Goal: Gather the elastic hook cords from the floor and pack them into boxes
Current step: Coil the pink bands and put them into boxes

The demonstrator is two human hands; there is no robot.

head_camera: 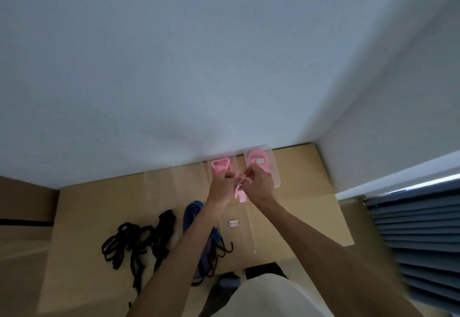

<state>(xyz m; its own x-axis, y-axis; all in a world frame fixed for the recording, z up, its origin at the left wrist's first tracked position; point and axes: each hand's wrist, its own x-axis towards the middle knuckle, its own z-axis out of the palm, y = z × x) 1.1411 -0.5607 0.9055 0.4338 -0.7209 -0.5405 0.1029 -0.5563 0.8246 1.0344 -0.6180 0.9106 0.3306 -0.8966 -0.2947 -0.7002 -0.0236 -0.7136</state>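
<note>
Both my hands hold one pink elastic cord above the floor. My left hand grips its left part and my right hand pinches its right part, while a loop hangs between them. Behind the hands, against the wall, a clear box holds a coiled pink cord under a small label. A second clear box to its left holds another pink cord. A clear lid or box with a label lies nearer me. Black cords and a blue and purple cord bundle lie on the cardboard.
Flat brown cardboard covers the floor up to the white wall. A blue slatted blind or folded cover lies at the right. My light clothing and a dark sock fill the bottom edge.
</note>
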